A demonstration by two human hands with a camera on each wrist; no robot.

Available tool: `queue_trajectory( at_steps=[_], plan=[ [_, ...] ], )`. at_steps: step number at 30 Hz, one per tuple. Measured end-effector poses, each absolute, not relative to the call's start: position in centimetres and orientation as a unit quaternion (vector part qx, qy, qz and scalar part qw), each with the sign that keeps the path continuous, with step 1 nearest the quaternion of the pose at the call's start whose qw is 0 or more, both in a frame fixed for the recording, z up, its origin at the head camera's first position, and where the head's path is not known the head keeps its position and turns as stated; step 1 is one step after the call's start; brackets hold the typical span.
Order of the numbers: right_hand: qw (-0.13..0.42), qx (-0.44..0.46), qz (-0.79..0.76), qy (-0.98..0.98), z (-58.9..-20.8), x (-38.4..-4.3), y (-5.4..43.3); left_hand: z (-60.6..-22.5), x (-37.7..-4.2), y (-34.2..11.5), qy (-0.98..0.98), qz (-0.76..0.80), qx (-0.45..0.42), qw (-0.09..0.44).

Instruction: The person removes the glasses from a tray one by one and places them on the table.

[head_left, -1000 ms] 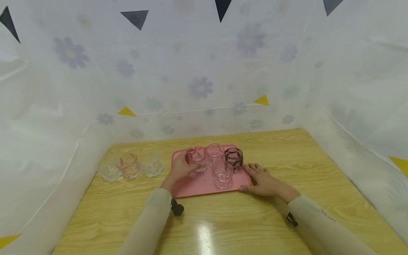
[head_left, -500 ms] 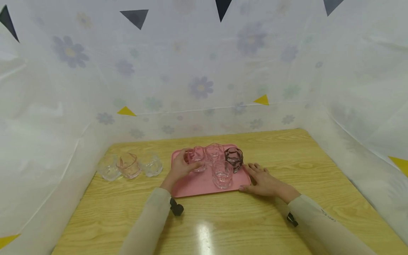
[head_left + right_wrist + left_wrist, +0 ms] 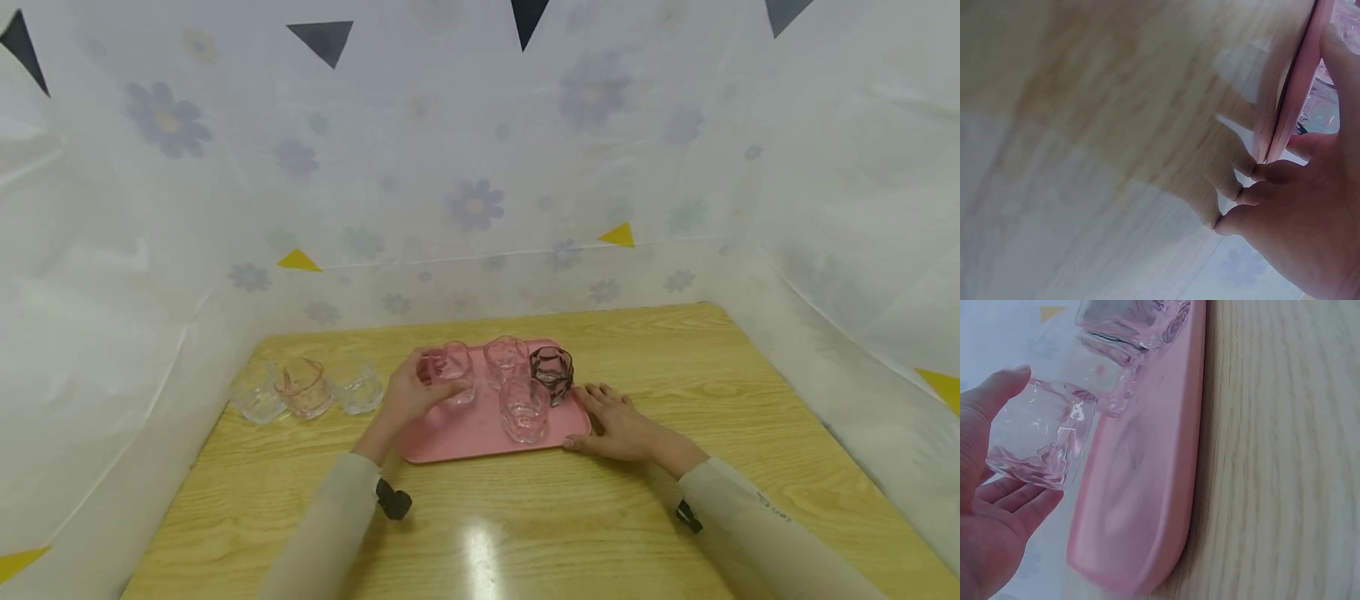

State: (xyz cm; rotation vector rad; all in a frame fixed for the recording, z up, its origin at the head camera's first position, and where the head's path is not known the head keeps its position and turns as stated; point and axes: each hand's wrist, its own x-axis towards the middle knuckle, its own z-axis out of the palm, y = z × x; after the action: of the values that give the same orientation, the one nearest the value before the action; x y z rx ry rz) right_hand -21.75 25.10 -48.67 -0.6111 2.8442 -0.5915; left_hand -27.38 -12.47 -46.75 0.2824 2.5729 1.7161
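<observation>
My left hand (image 3: 411, 392) grips a clear faceted glass (image 3: 453, 371) at the left part of a pink tray (image 3: 465, 446). In the left wrist view the thumb lies along one side of that glass (image 3: 1041, 434) and the fingers spread under the other. Right of it on the tray stand another clear glass (image 3: 507, 360), a clear glass nearer the front (image 3: 524, 412) and a dark smoky glass (image 3: 552, 375). My right hand (image 3: 622, 429) rests at the tray's right edge, fingers extended, thumb near the front corner. In the right wrist view the fingertips (image 3: 1266, 170) meet the table beside the rim.
Three more glasses stand in a row on the table's left: a clear one (image 3: 258, 396), a pinkish-amber one (image 3: 303, 390) and another clear one (image 3: 356, 387). The wooden table (image 3: 570, 525) has a white flower-printed curtain (image 3: 472, 167) behind it and at both sides.
My left hand and the glass it grips have moved a little left, away from the clear glass behind. The right hand and the other glasses have stayed in place.
</observation>
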Motion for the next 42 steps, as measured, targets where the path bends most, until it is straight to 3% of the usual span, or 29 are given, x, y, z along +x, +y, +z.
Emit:
queue_trajectory(
  at_steps=[25,42],
  plan=[
    [0.090,-0.201,-0.197,0.955,-48.6,-22.0,25.4,-46.5,-22.0,-19.8,0.843,0.519,0.136,-0.024],
    [0.084,-0.203,-0.193,0.956,-48.9,-22.0,25.4,-46.4,-18.5,-25.8,0.860,0.498,0.088,-0.065]
  ],
)
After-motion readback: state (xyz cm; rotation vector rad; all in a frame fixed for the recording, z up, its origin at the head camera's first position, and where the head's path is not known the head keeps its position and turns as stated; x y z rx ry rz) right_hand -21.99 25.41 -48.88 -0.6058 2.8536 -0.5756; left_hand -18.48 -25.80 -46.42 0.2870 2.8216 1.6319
